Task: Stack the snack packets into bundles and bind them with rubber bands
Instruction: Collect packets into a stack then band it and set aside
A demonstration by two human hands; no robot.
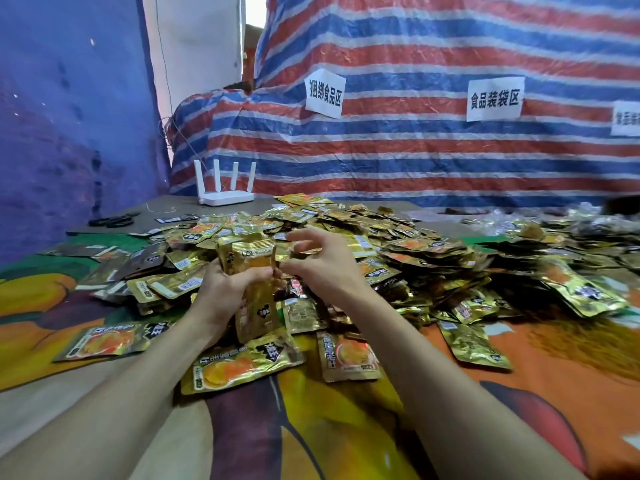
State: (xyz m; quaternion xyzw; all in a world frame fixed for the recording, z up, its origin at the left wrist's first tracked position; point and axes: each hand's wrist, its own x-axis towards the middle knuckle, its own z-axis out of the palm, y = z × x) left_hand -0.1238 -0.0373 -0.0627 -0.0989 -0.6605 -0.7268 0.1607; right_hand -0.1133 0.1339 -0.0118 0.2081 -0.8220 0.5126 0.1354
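Head view: my left hand [221, 292] grips an upright stack of gold foil snack packets [251, 268] above the heaped desk [346, 427]; my right hand [320, 263], fingers curled, seems to be adding one. Binding likely follows.

**A Tarp-Walled Corner Under Flat Light**

A red, blue and white striped plastic tarp [433, 157] covers the rear, bearing white paper signs with black characters [494, 98]. A blue-purple sheet [69, 116] hangs at left, beside a pale wall strip [197, 43]. A white four-antenna router [227, 192] stands on the grey tabletop [173, 206], partly covered by a colourful printed cloth [554, 393]. Light is soft.
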